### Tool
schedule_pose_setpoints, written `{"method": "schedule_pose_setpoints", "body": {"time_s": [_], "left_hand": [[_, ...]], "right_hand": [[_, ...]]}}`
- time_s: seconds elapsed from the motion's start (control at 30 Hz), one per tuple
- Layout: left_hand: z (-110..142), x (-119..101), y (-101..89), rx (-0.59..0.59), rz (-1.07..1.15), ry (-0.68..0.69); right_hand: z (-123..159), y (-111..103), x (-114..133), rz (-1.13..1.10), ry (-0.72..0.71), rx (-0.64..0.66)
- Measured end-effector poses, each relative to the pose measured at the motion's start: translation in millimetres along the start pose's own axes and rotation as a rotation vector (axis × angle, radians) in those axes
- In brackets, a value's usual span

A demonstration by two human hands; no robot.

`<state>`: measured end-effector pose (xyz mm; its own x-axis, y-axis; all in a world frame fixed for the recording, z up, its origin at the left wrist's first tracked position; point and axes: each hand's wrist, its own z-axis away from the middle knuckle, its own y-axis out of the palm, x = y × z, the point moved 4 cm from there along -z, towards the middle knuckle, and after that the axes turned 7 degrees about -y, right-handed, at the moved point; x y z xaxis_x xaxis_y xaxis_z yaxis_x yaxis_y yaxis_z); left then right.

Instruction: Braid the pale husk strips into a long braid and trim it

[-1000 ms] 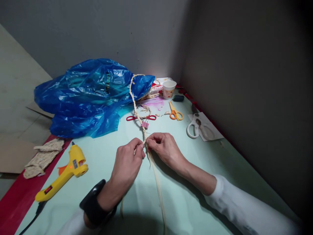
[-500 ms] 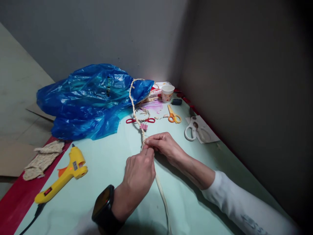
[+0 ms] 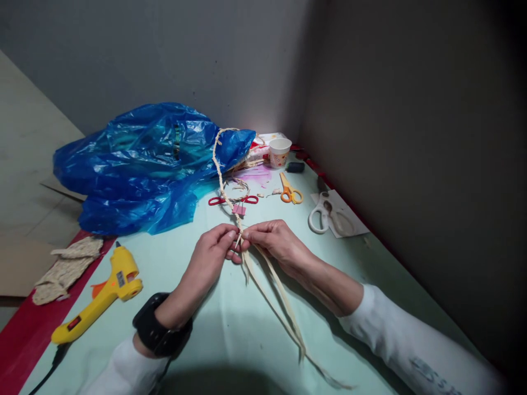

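Observation:
A pale braided cord (image 3: 218,164) runs down from the blue plastic bag to my two hands at the middle of the table. My left hand (image 3: 214,244), with a black watch (image 3: 162,326) on its wrist, pinches the cord's near end from the left. From the right, my right hand (image 3: 274,238) pinches the same spot between thumb and forefinger. Below the fingers, loose flat fibre strands (image 3: 284,299) trail over the table toward the lower right. The exact grip of the fingertips is partly hidden.
The blue bag (image 3: 140,164) lies at the back left. A yellow glue gun (image 3: 99,296) and a woven piece (image 3: 68,269) are on the left. Beyond my hands are red-handled scissors (image 3: 216,201), orange scissors (image 3: 291,192), white scissors (image 3: 319,216), a paper cup (image 3: 280,153) and dark thread (image 3: 295,167).
My left hand has moved up and left, from below the right hand to beside it, and turned. The loose strands now show below the hands. My right hand stays almost in place.

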<state>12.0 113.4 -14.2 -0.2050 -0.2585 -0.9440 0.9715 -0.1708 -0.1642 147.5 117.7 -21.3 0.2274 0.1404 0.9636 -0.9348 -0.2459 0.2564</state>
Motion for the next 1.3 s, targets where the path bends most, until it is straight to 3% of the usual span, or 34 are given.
{"method": "schedule_pose_setpoints", "body": {"time_s": [0.07,0.13,0.3,0.57,0.63,0.77,0.83,0.97,1.13,1.3], "left_hand": [[0,1,10.1,0.133,0.125,-0.046],[1,0,14.6,0.194,0.154,-0.077],[3,-2,10.4,0.178,0.128,-0.136],[0,-7,-0.9,0.151,-0.178,-0.058],[1,-11,0.1,0.116,-0.317,-0.005],[11,-21,4.5,-0.113,-0.74,0.153],[15,-20,8.0,-0.142,-0.812,0.201],[10,-5,11.4,-0.022,-0.54,0.19],[-2,8,12.9,0.053,-0.113,0.008],[-3,6,12.8,0.043,0.016,-0.038]], "right_hand": [[0,2,-2,-0.044,-0.006,0.051],[0,3,-3,-0.063,-0.004,0.076],[0,0,-3,0.052,-0.008,0.043],[3,0,6,0.593,-0.193,0.052],[5,3,9,0.677,-0.214,0.041],[11,8,19,0.888,-0.243,-0.02],[14,10,22,0.986,-0.241,-0.036],[19,9,24,1.189,-0.248,-0.053],[21,9,22,1.302,-0.288,-0.037],[22,7,19,1.353,-0.305,0.023]]}}
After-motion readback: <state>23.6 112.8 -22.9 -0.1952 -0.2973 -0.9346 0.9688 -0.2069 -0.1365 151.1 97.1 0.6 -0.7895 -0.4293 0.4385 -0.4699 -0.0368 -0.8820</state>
